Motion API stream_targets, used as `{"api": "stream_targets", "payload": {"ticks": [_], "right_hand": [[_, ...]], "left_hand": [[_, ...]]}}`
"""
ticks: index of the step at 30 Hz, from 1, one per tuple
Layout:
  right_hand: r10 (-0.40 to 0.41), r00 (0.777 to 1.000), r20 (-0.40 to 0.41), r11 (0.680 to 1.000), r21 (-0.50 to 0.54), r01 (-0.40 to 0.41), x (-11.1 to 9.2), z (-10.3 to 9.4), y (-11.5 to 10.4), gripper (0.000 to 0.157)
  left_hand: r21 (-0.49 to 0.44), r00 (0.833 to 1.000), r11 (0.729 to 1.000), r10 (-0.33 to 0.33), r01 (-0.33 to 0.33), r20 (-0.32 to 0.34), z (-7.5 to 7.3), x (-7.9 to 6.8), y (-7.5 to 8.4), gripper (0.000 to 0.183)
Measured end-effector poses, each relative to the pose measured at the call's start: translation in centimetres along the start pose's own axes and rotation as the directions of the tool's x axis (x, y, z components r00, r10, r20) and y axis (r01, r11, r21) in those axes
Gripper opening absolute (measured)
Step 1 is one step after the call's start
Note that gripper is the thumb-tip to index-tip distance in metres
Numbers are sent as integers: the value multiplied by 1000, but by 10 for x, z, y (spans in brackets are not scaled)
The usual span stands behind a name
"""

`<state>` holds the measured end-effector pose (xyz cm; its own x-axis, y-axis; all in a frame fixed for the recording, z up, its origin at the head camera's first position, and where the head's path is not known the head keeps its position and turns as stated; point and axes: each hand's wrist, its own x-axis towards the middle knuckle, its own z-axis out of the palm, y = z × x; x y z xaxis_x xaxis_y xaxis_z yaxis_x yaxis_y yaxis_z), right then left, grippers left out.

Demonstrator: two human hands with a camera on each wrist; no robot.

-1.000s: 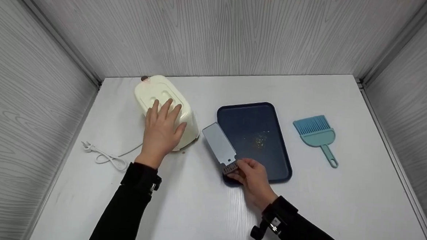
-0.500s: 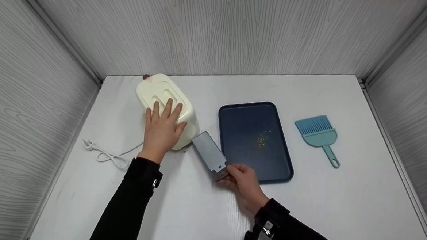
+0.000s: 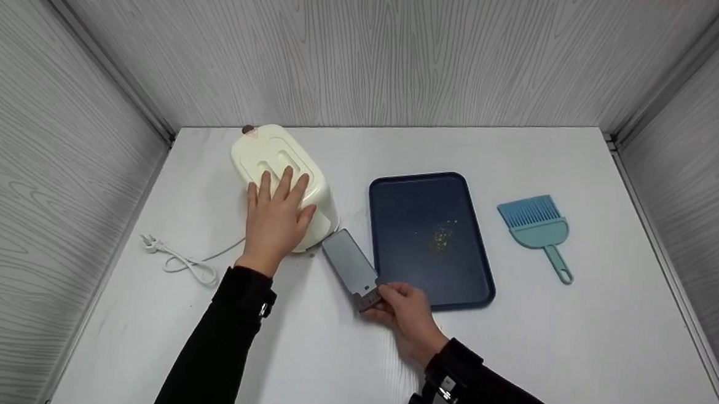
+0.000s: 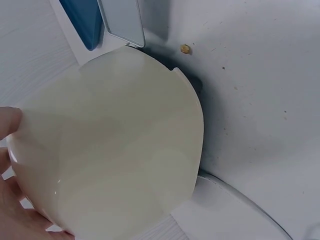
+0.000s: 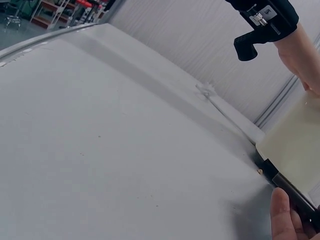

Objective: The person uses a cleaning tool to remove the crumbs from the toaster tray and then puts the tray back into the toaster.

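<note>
A cream toaster (image 3: pixel 276 145) with a closed top lid stands at the left back of the table. My left hand (image 3: pixel 275 225) rests flat on its lid, fingers spread. Between thumb and fingers, my right hand (image 3: pixel 410 318) pinches the dark slotted end of a grey metal crumb tray (image 3: pixel 349 260). The far end of this tray is at the toaster's base; in the left wrist view the crumb tray (image 4: pixel 121 20) meets the lower edge of the toaster (image 4: pixel 115 130). Whether its tip is inside the toaster, I cannot tell.
Right of the crumb tray lies a navy tray (image 3: pixel 409 198) with brown crumbs (image 3: pixel 441 237) on it. A teal brush (image 3: pixel 538 227) lies farther right. The toaster's white cord and plug (image 3: pixel 175 257) lie at left. One crumb (image 4: pixel 185 49) sits beside the toaster.
My right hand has carried the crumb tray left and toward me, off the navy tray's edge to the toaster's base. My left hand has stayed on the toaster.
</note>
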<state>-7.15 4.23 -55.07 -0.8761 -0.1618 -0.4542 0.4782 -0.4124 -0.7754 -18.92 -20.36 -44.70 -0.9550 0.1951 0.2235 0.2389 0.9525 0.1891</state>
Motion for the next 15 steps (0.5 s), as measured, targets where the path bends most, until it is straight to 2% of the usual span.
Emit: {"api": "stream_targets", "payload": {"ticks": [6, 15], "right_hand": [[-13, 1000, 2, 1000, 10, 13, 2, 4, 4, 31], [-11, 1000, 9, 1000, 7, 11, 2, 10, 8, 26]], "left_hand": [[3, 1000, 1000, 2, -2, 5, -1, 1, 1, 58], [14, 1000, 1000, 6, -6, -10, 1, -1, 0, 57]]}}
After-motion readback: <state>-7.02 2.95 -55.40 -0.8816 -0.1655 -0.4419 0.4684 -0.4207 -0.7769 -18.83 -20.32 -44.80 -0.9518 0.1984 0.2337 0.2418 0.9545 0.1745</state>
